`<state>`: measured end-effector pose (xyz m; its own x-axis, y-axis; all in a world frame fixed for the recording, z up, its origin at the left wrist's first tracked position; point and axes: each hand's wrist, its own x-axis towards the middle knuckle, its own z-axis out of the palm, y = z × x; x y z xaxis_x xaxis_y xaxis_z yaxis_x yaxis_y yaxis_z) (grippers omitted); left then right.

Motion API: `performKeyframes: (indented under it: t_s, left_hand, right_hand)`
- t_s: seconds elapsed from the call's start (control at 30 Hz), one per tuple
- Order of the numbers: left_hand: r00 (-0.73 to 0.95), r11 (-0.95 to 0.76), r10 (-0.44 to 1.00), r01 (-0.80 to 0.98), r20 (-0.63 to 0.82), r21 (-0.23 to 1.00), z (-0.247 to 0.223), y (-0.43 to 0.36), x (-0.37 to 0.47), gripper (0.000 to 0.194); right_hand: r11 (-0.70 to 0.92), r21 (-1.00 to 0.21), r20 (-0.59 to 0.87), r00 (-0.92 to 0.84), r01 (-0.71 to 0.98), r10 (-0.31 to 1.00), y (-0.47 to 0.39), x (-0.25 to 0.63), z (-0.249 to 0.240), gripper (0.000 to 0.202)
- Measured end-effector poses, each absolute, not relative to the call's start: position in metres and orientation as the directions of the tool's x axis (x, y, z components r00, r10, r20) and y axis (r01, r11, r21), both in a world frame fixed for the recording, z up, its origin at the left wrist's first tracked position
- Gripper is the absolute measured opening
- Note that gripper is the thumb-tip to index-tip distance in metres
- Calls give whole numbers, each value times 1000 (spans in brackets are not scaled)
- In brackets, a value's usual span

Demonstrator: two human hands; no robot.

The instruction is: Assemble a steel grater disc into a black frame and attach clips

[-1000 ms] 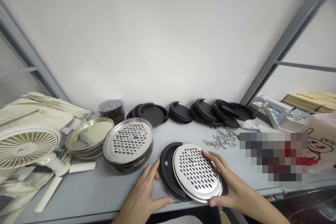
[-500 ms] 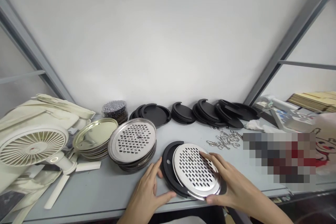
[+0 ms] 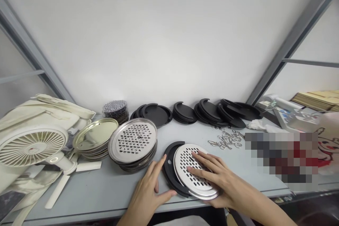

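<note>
A round silver plate with slotted holes lies over a black round holder with a raised crescent rim on its left. My right hand rests on the plate, fingers spread across its holes. At the left side of the black holder is my left hand, its fingers apart and a fingertip at the rim. To the left stands a stack of similar perforated plates, and beyond it a stack of gold-toned discs.
More black holders lie along the back wall. Small metal clips are scattered behind my right hand. A white fan stands at the left. A clear tub of small parts sits at the back. Wooden boards are stacked at far right.
My right hand has shifted from the plate's right edge onto its top, fingers reaching further left. My left hand stays beside the black holder.
</note>
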<state>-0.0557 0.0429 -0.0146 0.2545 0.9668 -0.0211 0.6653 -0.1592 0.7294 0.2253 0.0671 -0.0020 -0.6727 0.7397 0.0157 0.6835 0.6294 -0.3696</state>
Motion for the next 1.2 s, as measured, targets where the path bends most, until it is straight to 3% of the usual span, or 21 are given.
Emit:
performKeyframes:
  t_s: [0.2, 0.37, 0.53, 0.77, 1.03, 1.2]
  left_hand:
    - [303, -221, 953, 643, 22, 733, -14, 46, -57, 68]
    - [282, -204, 959, 656, 14, 727, -10, 46, -56, 56]
    - [267, -196, 963, 649, 21, 735, -10, 45, -55, 54]
    - [245, -174, 969, 624, 21, 761, -11, 47, -55, 39]
    - [221, -188, 974, 650, 53, 736, -11, 42, -52, 37]
    - [152, -173, 983, 623, 99, 763, -17, 41, -53, 64]
  right_hand:
    - [674, -311, 42, -699, 670, 714, 63, 222, 1, 71]
    - [689, -351, 97, -707, 634, 700, 60, 223, 2, 85]
    - [652, -371, 117, -663, 662, 739, 61, 222, 2, 60]
    - [652, -400, 89, -681, 644, 727, 70, 220, -5, 60]
    - [584, -356, 62, -606, 729, 793, 59, 199, -1, 54]
    - [533, -342, 64, -547, 774, 835, 53, 190, 0, 52]
